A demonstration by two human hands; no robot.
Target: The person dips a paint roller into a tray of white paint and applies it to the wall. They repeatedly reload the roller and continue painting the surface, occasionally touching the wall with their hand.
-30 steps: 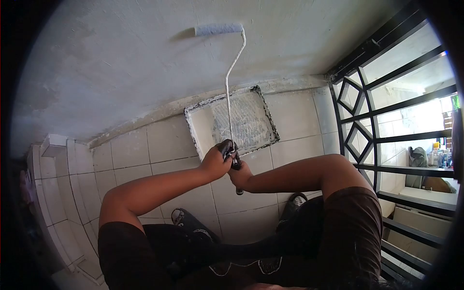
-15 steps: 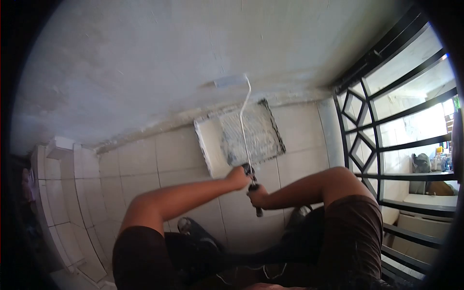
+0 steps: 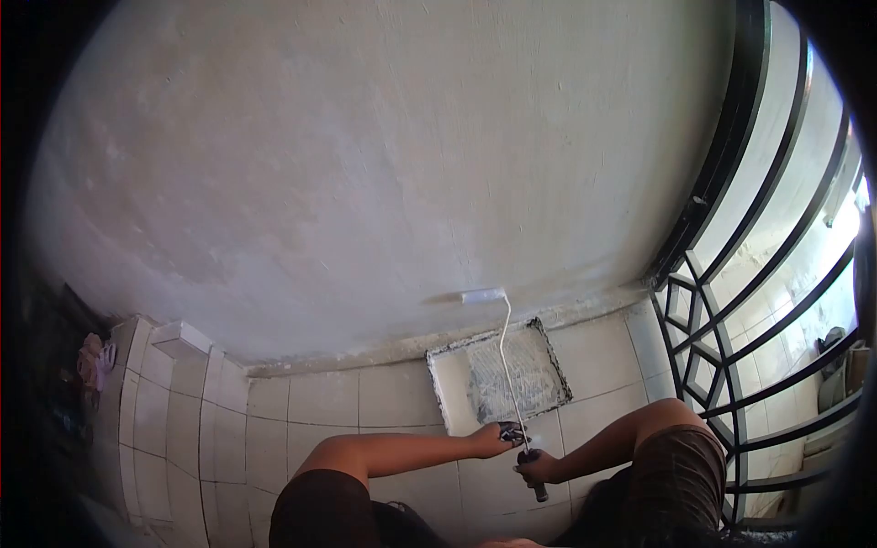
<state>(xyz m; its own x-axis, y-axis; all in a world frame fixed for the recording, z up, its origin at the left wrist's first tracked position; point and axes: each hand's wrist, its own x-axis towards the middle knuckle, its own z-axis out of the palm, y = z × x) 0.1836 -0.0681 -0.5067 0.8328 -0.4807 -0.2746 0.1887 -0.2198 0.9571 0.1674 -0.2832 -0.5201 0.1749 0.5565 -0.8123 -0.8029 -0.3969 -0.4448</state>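
A white paint roller [image 3: 482, 296] rests against the lower wall [image 3: 384, 183], its thin white rod running down to a dark handle [image 3: 540, 490]. My right hand [image 3: 541, 467] is wrapped round that handle. Just above and to the left, my left hand [image 3: 501, 439] is closed round the lower end of the rod, its fingers darkened. Below the roller, on the tiled floor [image 3: 320, 399], lies a paint tray [image 3: 448, 388] with white paint at its left and a smeared ridged slope at its right.
Black metal bars with diamond shapes [image 3: 699, 306] stand along the right side. Tiled steps [image 3: 151, 411] rise at the left, with a small white block [image 3: 181, 339] beside the wall. Pinkish cloth [image 3: 94, 361] lies at the far left.
The view has tilted up, so more wall shows and the tray, hands and roller appear lower and further right. Both hands still hold the roller tool.
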